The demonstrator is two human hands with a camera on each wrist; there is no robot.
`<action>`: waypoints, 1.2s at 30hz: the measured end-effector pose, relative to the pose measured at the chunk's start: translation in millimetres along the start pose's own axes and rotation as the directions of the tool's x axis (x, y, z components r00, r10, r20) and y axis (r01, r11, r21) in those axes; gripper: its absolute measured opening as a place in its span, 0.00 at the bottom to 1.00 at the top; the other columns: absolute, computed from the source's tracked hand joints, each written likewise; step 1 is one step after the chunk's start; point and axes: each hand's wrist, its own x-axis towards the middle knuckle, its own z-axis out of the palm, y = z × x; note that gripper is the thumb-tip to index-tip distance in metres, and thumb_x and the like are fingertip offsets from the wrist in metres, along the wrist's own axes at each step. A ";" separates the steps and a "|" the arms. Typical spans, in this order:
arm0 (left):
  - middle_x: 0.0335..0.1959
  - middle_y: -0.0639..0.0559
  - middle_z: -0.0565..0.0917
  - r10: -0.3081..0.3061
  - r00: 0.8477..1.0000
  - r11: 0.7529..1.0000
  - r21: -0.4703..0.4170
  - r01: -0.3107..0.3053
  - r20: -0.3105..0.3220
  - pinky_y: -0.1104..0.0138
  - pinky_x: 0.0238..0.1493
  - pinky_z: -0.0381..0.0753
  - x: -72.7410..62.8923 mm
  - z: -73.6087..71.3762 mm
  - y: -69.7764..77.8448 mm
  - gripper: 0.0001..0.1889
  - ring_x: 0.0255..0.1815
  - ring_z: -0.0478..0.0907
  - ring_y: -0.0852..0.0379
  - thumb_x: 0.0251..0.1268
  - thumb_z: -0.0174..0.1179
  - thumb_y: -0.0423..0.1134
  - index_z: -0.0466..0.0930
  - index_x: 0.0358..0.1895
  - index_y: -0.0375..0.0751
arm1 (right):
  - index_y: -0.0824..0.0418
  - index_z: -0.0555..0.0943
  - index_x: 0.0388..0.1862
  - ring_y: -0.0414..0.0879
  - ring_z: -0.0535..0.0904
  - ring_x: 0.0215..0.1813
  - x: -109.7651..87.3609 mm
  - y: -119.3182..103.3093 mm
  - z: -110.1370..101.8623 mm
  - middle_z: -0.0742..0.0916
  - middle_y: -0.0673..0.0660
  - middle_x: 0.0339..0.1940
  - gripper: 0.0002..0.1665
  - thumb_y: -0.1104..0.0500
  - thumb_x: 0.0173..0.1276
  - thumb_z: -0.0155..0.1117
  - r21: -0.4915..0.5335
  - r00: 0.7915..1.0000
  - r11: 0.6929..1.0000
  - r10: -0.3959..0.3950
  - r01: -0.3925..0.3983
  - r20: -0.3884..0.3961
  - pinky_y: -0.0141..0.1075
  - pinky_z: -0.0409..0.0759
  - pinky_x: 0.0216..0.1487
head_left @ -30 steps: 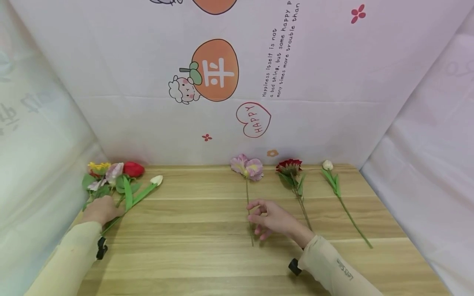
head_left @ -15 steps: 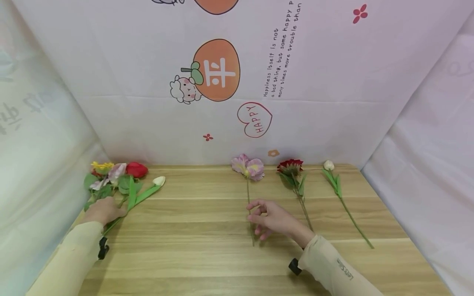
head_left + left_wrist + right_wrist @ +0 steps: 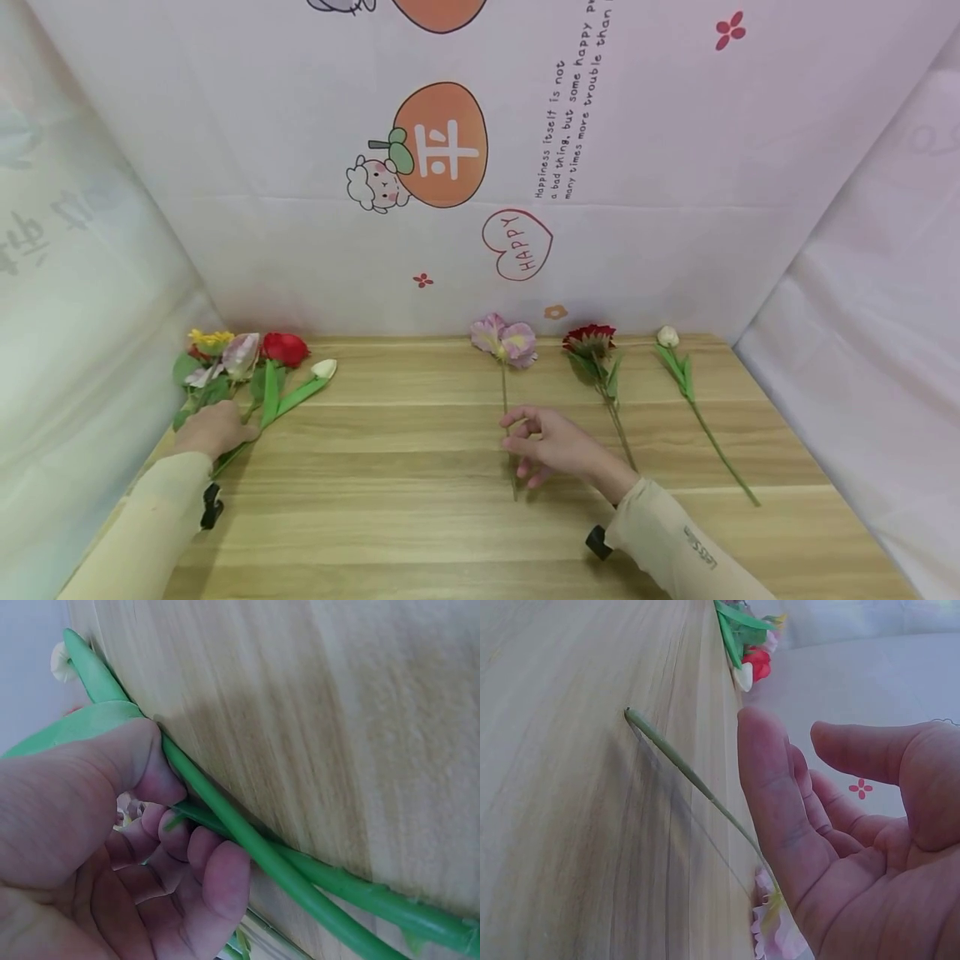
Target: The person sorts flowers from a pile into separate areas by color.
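Observation:
My left hand point(image 3: 213, 429) grips artificial flower stems point(image 3: 225, 817) low over the left of the table, thumb against the green stems and fingers curled beneath. Beyond it fan out a yellow flower point(image 3: 211, 341), a pale purple flower point(image 3: 242, 356), a red rose point(image 3: 286, 348) and a white tulip point(image 3: 324, 368). How many stems lie in the grip is hidden. My right hand point(image 3: 551, 442) hovers with relaxed fingers by the stem of a pink-purple flower point(image 3: 504, 340). In the right wrist view, a gap separates thumb and forefinger, and that green stem point(image 3: 682, 765) runs beside them, ungripped.
Right of the pink-purple flower lie a dark red flower point(image 3: 590, 342) and another white tulip point(image 3: 686, 379). Printed cloth point(image 3: 300, 250) rises behind the wooden table point(image 3: 360, 517), with white cloth point(image 3: 870, 333) along both sides.
The left-hand bunch has shifted slightly right with my left hand, the red rose and yellow flower most. My right hand and the three flowers on the right lie as before.

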 end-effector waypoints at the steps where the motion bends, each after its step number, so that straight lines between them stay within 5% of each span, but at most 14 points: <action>1: 0.30 0.37 0.79 -0.002 1.000 1.000 -0.005 0.002 0.001 0.52 0.33 0.75 0.1 0.9 -1.0 0.20 0.30 0.73 0.43 0.69 0.60 0.48 0.75 0.35 0.30 | 0.67 0.70 0.66 0.50 0.83 0.30 -0.1 0.1 0.3 0.79 0.67 0.47 0.24 0.60 0.77 0.62 0.000 1.000 1.000 -0.001 0.001 0.001 0.47 0.88 0.29; 16: 0.26 0.43 0.76 0.016 1.000 1.000 -0.003 -0.016 -0.026 0.54 0.30 0.73 -5.6 -3.1 -2.8 0.18 0.28 0.71 0.46 0.66 0.61 0.48 0.73 0.29 0.36 | 0.67 0.70 0.66 0.51 0.83 0.30 -1.6 -3.8 3.8 0.79 0.70 0.49 0.23 0.60 0.77 0.61 -0.008 1.000 1.000 -0.012 0.012 0.013 0.46 0.88 0.29; 28: 0.20 0.48 0.70 0.033 0.997 0.999 -0.007 -0.033 -0.073 0.57 0.27 0.71 -7.1 -2.1 0.5 0.19 0.24 0.68 0.50 0.66 0.62 0.48 0.70 0.24 0.41 | 0.67 0.71 0.65 0.50 0.83 0.30 -0.9 -9.5 5.2 0.79 0.63 0.44 0.23 0.60 0.77 0.62 -0.007 1.000 1.000 -0.008 0.008 0.015 0.46 0.88 0.30; 36: 0.13 0.56 0.63 0.102 0.982 0.993 -0.039 -0.110 -0.161 0.61 0.23 0.66 -12.4 -8.1 2.7 0.23 0.17 0.65 0.55 0.65 0.64 0.46 0.64 0.15 0.48 | 0.67 0.71 0.65 0.51 0.83 0.31 -0.6 -10.1 4.6 0.79 0.63 0.44 0.24 0.59 0.76 0.63 0.002 1.000 1.000 -0.008 0.008 0.017 0.47 0.88 0.30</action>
